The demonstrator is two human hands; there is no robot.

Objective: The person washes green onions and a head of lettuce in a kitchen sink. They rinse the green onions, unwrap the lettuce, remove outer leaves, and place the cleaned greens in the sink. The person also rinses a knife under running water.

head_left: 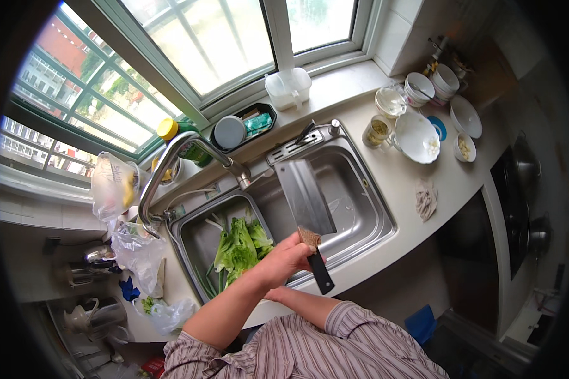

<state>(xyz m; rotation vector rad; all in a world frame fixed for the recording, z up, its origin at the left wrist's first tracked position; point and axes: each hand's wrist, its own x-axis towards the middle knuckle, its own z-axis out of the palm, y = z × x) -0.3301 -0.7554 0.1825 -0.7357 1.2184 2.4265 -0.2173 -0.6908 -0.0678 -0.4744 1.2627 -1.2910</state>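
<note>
My left hand (295, 252) grips a cleaver (306, 194) where its black handle meets the broad steel blade. The blade is above the right basin of a stainless steel sink (355, 218), pointing towards the window. A brown, textured piece (309, 237) shows at the thumb; I cannot tell whether it belongs to the cleaver. My right hand (276, 293) reaches across beneath my left forearm, and its fingers are hidden. Leafy green lettuce (239, 246) lies in the left basin (194, 237) beside green onion stalks (208, 282).
A curved faucet (159, 175) arches at the left. Plastic bags (140, 256) lie on the left counter. To the right are a glass mug (377, 131), a scalloped white bowl (417, 137), a small bowl of garlic cloves (464, 147) and a crumpled cloth (426, 199).
</note>
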